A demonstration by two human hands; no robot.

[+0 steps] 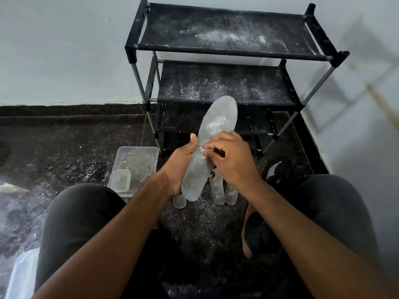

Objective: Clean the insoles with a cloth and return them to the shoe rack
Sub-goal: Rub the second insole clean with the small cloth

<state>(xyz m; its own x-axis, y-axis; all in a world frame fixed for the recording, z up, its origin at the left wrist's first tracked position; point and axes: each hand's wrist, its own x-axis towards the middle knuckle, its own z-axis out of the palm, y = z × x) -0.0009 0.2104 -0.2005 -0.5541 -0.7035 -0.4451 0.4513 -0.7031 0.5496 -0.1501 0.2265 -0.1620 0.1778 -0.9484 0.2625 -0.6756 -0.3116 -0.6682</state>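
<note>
Person sits on the floor (75,143), dark speckled stone w/ white powder scattered. Left hand (180,167) has its grip curled round the heel half of a long, flat, translucent grey insole (212,134), toe end pointing up at the shoe rack (226,50). Right hand (232,157) pinches a small pale cloth (203,150) against the insole's mid section; white smears just above it. Rack: black fabric shelves, metal tubes, dusted w/ powder. Three more insoles (218,190) lie on the floor below the hands, partly hidden. Clear plastic tub (135,167) at left holds a smaller tub. Black shoe (278,169) at right.
</note>
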